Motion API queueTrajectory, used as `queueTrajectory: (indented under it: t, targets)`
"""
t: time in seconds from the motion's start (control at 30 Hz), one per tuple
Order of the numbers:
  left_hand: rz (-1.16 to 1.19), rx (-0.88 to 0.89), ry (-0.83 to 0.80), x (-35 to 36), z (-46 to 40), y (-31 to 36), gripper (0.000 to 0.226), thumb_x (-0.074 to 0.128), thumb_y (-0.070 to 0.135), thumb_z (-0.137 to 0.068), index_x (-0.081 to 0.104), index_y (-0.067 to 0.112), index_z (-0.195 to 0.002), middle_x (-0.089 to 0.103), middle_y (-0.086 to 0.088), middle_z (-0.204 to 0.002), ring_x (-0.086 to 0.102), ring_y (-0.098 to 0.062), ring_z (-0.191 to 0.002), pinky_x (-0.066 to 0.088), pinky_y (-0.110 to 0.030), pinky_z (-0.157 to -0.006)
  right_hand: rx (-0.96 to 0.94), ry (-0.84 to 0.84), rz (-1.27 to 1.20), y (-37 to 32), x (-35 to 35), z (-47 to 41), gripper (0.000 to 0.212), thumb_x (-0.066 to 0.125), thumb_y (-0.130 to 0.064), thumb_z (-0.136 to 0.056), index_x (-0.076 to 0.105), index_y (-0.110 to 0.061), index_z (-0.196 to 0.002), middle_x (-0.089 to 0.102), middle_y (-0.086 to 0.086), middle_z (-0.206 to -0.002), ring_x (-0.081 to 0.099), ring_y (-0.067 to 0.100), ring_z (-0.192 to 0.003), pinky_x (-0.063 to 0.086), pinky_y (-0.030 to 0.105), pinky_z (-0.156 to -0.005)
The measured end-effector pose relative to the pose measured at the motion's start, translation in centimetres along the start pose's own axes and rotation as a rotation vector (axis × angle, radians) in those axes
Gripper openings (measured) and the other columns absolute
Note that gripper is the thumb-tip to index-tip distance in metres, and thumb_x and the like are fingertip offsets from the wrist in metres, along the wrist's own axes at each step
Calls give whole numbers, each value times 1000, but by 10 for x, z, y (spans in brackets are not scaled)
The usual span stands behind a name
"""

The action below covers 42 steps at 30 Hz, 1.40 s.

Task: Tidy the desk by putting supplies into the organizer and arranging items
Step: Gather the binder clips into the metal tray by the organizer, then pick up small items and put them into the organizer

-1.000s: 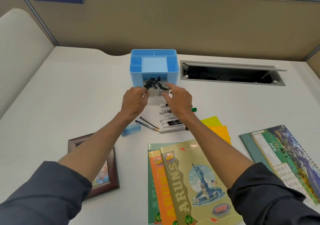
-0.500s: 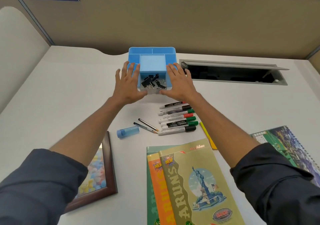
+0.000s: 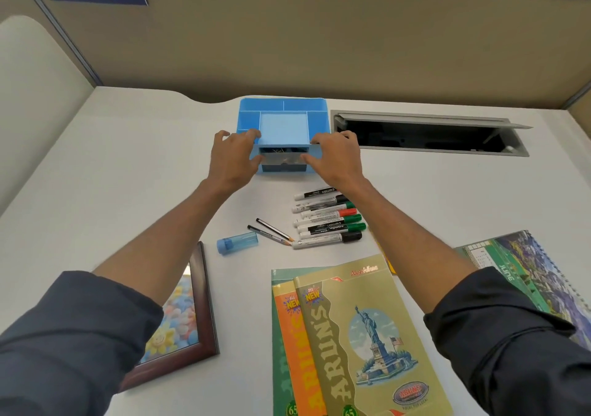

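A blue organizer (image 3: 283, 108) with several top compartments stands at the back of the white desk (image 3: 128, 175). Its clear front drawer (image 3: 283, 159), holding black binder clips, is almost flush with the box. My left hand (image 3: 235, 156) grips the organizer's left side, thumb on the drawer front. My right hand (image 3: 335, 156) grips the right side the same way. Several white markers (image 3: 326, 220) with black, green and red caps lie in a row in front. Two pencils (image 3: 271, 233) and a blue sharpener tube (image 3: 238, 243) lie left of them.
A wooden picture frame (image 3: 195, 313) lies near left, notebooks (image 3: 351, 335) near centre, a spiral calendar (image 3: 527, 265) at right, yellow paper (image 3: 385, 259) under my right arm. An open cable hatch (image 3: 425, 134) sits right of the organizer. A partition wall stands behind.
The drawer with the binder clips has slid back into the organizer. Both hands moved from the drawer's front corners to the organizer's sides.
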<state>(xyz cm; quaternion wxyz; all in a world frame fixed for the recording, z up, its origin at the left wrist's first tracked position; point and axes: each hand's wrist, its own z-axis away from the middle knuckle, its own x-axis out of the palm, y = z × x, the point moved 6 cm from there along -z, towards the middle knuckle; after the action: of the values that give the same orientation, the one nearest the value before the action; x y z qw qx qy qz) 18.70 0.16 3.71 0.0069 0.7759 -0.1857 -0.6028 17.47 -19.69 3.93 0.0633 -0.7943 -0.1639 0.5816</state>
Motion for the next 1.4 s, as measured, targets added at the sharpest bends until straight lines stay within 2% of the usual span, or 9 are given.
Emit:
queueTrajectory:
  t: [0.13, 0.37, 0.57, 0.7, 0.8, 0.9, 1.03, 1.2, 1.4]
  targets:
    - [41, -27, 18, 1, 10, 4, 34, 65, 23, -89, 53, 13, -119, 65, -16, -118, 62, -32, -94, 34, -40, -102, 26, 50, 17, -2, -4, 10, 34, 65, -43, -89, 71, -13, -104, 73, 3, -92, 62, 22, -87, 31, 37, -101]
    - [46, -8, 11, -6, 25, 12, 27, 65, 22, -88, 53, 11, -110, 66, -16, -117, 63, -31, -91, 34, -40, -101, 33, 62, 31, -7, -12, 28, 33, 66, -42, -89, 71, -12, -102, 72, 6, -89, 61, 24, -90, 31, 37, -102]
    - [13, 2, 15, -12, 42, 15, 20, 66, 17, -85, 53, 10, -98, 70, -15, -99, 60, -33, -78, 34, -41, -94, 30, 65, 1, -9, -11, 44, 30, 67, -42, -87, 71, -13, -95, 73, 2, -86, 62, 22, -83, 29, 37, -103]
    - [27, 8, 28, -15, 53, 15, 17, 65, 18, -86, 54, 10, -94, 69, -12, -94, 58, -31, -76, 35, -40, -93, 10, 71, -6, -12, -11, 52, 30, 67, -41, -87, 71, -13, -95, 73, 2, -84, 63, 21, -81, 29, 39, -106]
    - [33, 21, 37, -15, 60, 13, 19, 65, 21, -87, 57, 10, -101, 68, -12, -102, 60, -30, -89, 35, -41, -96, -12, 82, 3, -15, -10, 58, 34, 67, -43, -86, 69, -14, -104, 72, 2, -98, 64, 22, -93, 31, 39, -105]
    - [8, 73, 74, -16, 71, 14, 37, 68, 23, -84, 58, 8, -116, 60, -14, -121, 54, -31, -112, 38, -43, -97, -60, 157, 4, -19, -10, 69, 40, 67, -41, -85, 65, -14, -114, 67, 3, -114, 60, 22, -108, 36, 40, -100]
    - [11, 109, 124, -17, 93, 19, 44, 70, 23, -82, 58, 8, -121, 52, -17, -133, 50, -32, -121, 44, -42, -94, -125, 219, -51, -31, -10, 88, 32, 66, -32, -84, 66, -14, -111, 66, 4, -114, 59, 21, -109, 37, 39, -98]
    - [80, 189, 29, -3, 121, 27, 26, 69, 22, -82, 65, 9, -105, 60, -10, -117, 57, -29, -105, 48, -39, -83, -129, 74, -89, -49, 11, 117, 20, 64, -30, -86, 69, -16, -99, 67, 0, -99, 61, 20, -97, 36, 38, -94]
    - [80, 266, -148, 17, 147, 42, 18, 67, 17, -83, 72, 11, -99, 68, -6, -103, 61, -27, -94, 44, -37, -81, -81, -158, -69, -57, 37, 139, 25, 56, -31, -93, 74, -20, -105, 65, 0, -110, 56, 20, -109, 30, 41, -102]
